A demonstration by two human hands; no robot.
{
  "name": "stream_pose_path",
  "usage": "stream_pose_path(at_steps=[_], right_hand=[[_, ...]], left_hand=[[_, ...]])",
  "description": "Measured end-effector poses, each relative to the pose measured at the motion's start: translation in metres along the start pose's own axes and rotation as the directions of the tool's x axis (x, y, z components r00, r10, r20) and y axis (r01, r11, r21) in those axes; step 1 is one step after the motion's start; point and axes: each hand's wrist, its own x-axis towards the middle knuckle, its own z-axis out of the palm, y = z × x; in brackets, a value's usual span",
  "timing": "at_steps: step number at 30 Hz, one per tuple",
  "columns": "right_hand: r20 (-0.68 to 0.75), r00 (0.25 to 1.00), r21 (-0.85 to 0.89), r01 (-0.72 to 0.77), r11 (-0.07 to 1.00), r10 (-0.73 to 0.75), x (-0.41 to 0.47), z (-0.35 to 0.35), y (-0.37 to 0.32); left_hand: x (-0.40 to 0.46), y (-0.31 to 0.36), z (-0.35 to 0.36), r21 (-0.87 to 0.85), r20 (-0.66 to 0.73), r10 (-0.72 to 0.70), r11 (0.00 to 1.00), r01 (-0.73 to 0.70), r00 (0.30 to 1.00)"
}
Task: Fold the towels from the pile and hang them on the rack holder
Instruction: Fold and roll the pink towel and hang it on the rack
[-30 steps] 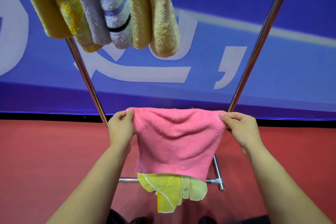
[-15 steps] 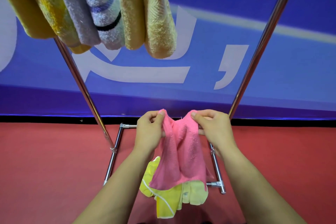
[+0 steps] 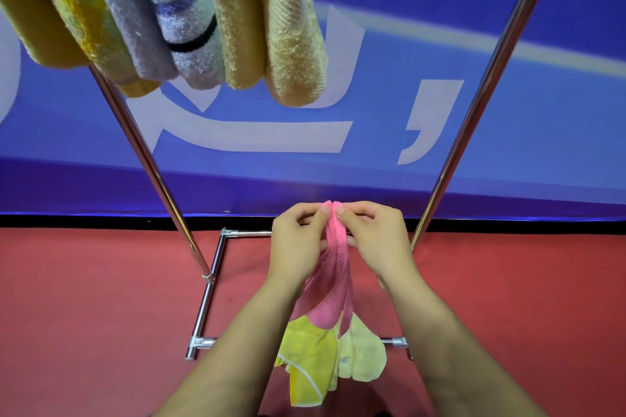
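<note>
- Pinching the pink towel (image 3: 337,257) at its top edge: left hand (image 3: 298,244) and right hand (image 3: 374,240) meet thumb to thumb, each grip closed tight on a top corner, the two corners pressed together.
- Pink towel hangs down from that pinch in two layers, folded in half lengthwise, narrow and a bit twisted; lower end drapes between the forearms. Fold looks made but not squared off, as far as I can judge.
- Towel is held in the air, low, in front of the rack's base, well below the hanging bar. Not yet on the rack.
- Directly beneath the pink one, a small pile of yellow towels (image 3: 315,359) lies on the red floor (image 3: 84,315), partly over the rack's near base bar (image 3: 203,341). At least two pieces show, one bright yellow with white trim, one paler. Exact count unclear.
- Rack uprights (image 3: 152,162) rise either side of the hands, chrome, leaning out of view at the top.
- Up top, hung towels (image 3: 189,20) are bunched side by side at the left end of the rack: mustard, yellow-patterned, grey-lilac, striped white, two tan. Six or so are done. The bar itself is out of view.
- Right part of the rack's span looks free, so there is room for more.
- Judgement: past the halfway mark. Left to do: lift and drape the pink one, then fold and hang the yellow ones from the floor.
</note>
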Motion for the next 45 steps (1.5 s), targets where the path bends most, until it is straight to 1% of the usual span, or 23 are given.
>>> stream_pose_path(at_steps=[3, 6, 10, 13, 15, 17, 19, 21, 22, 23, 25, 28, 30, 34, 36, 38, 42, 45], right_hand=[[0.013, 1.0, 0.023, 0.016, 1.0, -0.016, -0.004, 0.001, -0.002], [0.023, 0.999, 0.023, 0.038, 0.999, -0.039, -0.006, 0.001, -0.004], [0.01, 0.999, -0.004, 0.049, 0.999, -0.049, -0.006, -0.002, -0.007], [-0.043, 0.996, -0.045, 0.077, 0.996, -0.079, -0.005, -0.006, -0.004], [-0.042, 0.994, -0.058, 0.096, 0.994, -0.098, -0.004, -0.01, -0.005], [-0.028, 0.992, -0.082, 0.119, 0.99, -0.121, -0.002, -0.015, -0.007], [-0.028, 0.993, -0.074, 0.11, 0.991, -0.112, 0.0, -0.018, -0.008], [-0.01, 0.998, 0.016, 0.069, 0.997, -0.069, 0.0, -0.019, -0.01], [0.003, 0.998, 0.059, 0.061, 0.996, -0.061, 0.0, -0.02, -0.011], [0.012, 0.998, 0.084, 0.067, 0.994, -0.068, 0.001, -0.021, -0.011], [0.027, 0.993, 0.109, 0.108, 0.988, -0.111, 0.0, -0.023, -0.012], [0.031, 0.984, 0.102, 0.173, 0.98, -0.177, -0.002, -0.025, -0.014], [0.035, 0.979, 0.088, 0.199, 0.976, -0.203, -0.002, -0.028, -0.016], [0.042, 0.972, 0.111, 0.227, 0.967, -0.233, -0.005, -0.031, -0.019], [0.062, 0.969, 0.121, 0.23, 0.966, -0.238, -0.007, -0.031, -0.02], [0.082, 0.967, 0.126, 0.23, 0.965, -0.241, -0.007, -0.033, -0.021], [0.07, 0.969, 0.132, 0.228, 0.965, -0.238, -0.006, -0.036, -0.022], [0.014, 0.975, 0.141, 0.217, 0.966, -0.221, -0.003, -0.043, -0.021]], left_hand=[[-0.002, 0.001, 0.0, -0.013, -0.011, 0.001, 1.0, -0.001, 1.0], [-0.004, 0.006, 0.0, -0.049, 0.035, 0.001, 0.999, 0.001, 0.999], [-0.007, 0.012, 0.001, -0.172, 0.144, -0.102, 0.977, 0.126, 0.984], [-0.006, 0.012, -0.001, -0.207, 0.225, -0.161, 0.956, 0.209, 0.961], [-0.005, 0.014, -0.003, -0.164, 0.269, -0.169, 0.962, 0.219, 0.948], [-0.002, 0.016, -0.008, -0.054, 0.251, -0.15, 0.984, 0.168, 0.956], [0.004, 0.014, -0.017, 0.07, 0.153, -0.082, 0.995, 0.072, 0.985], [0.013, 0.007, -0.029, 0.274, 0.07, 0.048, 0.959, -0.065, 0.996], [0.016, 0.005, -0.035, 0.376, 0.07, 0.105, 0.918, -0.124, 0.992], [0.018, 0.002, -0.039, 0.452, 0.092, 0.146, 0.876, -0.172, 0.985], [0.021, -0.003, -0.044, 0.533, 0.184, 0.187, 0.806, -0.258, 0.965], [0.021, -0.011, -0.045, 0.586, 0.324, 0.227, 0.714, -0.383, 0.918], [0.02, -0.013, -0.044, 0.581, 0.359, 0.233, 0.702, -0.412, 0.904], [0.018, -0.011, -0.042, 0.566, 0.407, 0.193, 0.714, -0.412, 0.893], [0.015, -0.01, -0.041, 0.561, 0.451, 0.11, 0.737, -0.377, 0.886], [0.013, -0.008, -0.041, 0.557, 0.502, 0.031, 0.753, -0.351, 0.864], [0.01, -0.004, -0.042, 0.586, 0.575, -0.035, 0.714, -0.382, 0.817], [0.015, -0.007, -0.052, 0.659, 0.561, -0.075, 0.643, -0.39, 0.824]])
